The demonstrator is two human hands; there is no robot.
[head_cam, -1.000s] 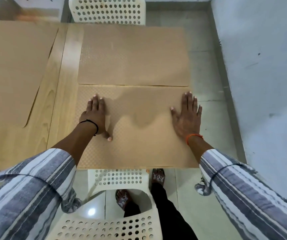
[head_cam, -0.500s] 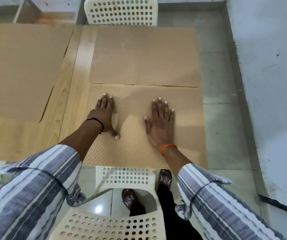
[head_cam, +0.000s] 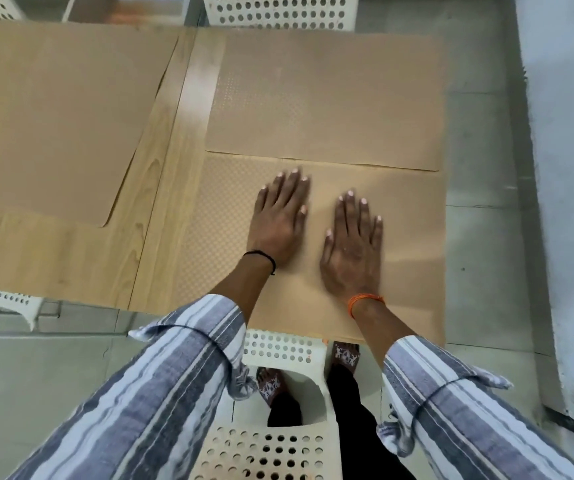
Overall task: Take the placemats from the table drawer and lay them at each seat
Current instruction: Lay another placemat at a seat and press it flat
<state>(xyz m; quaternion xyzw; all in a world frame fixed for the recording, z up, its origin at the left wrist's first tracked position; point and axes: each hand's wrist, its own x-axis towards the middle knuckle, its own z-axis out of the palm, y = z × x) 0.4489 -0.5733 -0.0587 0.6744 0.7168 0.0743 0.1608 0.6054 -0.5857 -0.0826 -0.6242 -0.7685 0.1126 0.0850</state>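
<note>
A tan dotted placemat (head_cam: 413, 244) lies at the near right corner of the wooden table (head_cam: 154, 216). My left hand (head_cam: 280, 216) and my right hand (head_cam: 353, 244) both press flat on it, fingers straight, side by side near its middle. A second placemat (head_cam: 323, 98) lies just beyond it, its near edge overlapping the first. A third placemat (head_cam: 53, 116) covers the table's left part.
A white perforated plastic chair (head_cam: 278, 427) stands under me at the table's near edge, my feet beside it. Another white chair (head_cam: 278, 10) sits at the far side. A pale wall (head_cam: 569, 168) runs along the right, with grey floor between.
My right hand slid left from the mat's right edge toward its middle, and my left hand slid right from the left side. The two hands now lie close together.
</note>
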